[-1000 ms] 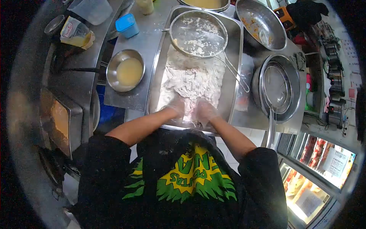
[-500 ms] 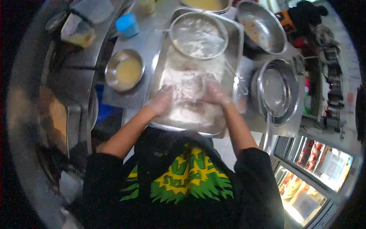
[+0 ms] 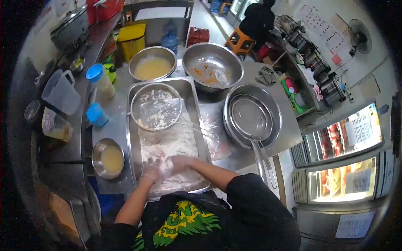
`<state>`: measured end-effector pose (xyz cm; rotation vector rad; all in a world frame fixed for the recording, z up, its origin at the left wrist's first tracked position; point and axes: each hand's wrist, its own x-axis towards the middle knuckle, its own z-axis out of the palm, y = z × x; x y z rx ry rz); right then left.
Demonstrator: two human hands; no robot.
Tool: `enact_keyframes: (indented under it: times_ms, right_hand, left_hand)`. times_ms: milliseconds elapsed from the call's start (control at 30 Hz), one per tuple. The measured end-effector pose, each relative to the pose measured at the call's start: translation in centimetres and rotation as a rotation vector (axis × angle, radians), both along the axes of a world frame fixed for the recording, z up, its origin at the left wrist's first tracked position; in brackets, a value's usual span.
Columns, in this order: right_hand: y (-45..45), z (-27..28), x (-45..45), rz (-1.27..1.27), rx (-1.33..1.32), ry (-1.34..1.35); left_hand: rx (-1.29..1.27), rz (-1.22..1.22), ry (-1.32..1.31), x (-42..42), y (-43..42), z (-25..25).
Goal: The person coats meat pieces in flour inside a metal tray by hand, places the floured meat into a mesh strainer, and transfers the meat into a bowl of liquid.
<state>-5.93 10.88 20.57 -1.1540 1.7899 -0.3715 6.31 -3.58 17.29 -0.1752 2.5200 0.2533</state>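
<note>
My left hand (image 3: 152, 170) and my right hand (image 3: 180, 164), both in clear gloves dusted white, meet low over a metal tray (image 3: 202, 129) of white flour (image 3: 172, 142). Their fingers curl toward each other around a flour-covered lump (image 3: 166, 166), whose kind I cannot make out. A round mesh strainer (image 3: 157, 106) speckled with doughy bits lies across the far part of the tray, its wire handle reaching over the right rim. Left of the tray stands a small steel bowl (image 3: 96, 158) of pale yellow liquid.
Behind the tray is a larger bowl (image 3: 151, 50) of yellow liquid, beside a bowl with orange residue (image 3: 213, 56). To the right, strainers (image 3: 251, 117) rest in a steel bowl (image 3: 274, 115). Blue-lidded containers (image 3: 98, 116) stand left. A person (image 3: 256, 21) is in the background.
My hands have come together from apart in the flour, and the floury lump is now between them. The view has tilted up and turned right, showing more of the room.
</note>
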Motion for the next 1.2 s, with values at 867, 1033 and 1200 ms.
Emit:
enact_keyframes:
  times_ms: [867,1033,1200]
  right_hand:
    - [-8.1,-11.0,-2.4,0.603,-0.181,0.105]
    - [-6.4,3.4,-2.6,0.613,0.109,0.217]
    - [0.8,-9.0,-5.9,0.493,-0.425,0.597]
  left_hand:
    - [0.350,0.703,0.546,4.4,0.9,4.6]
    - [0.181,0.595,0.388,4.5,1.2,3.0]
    - [0.140,0.129,-0.270,2.1,1.9,2.5]
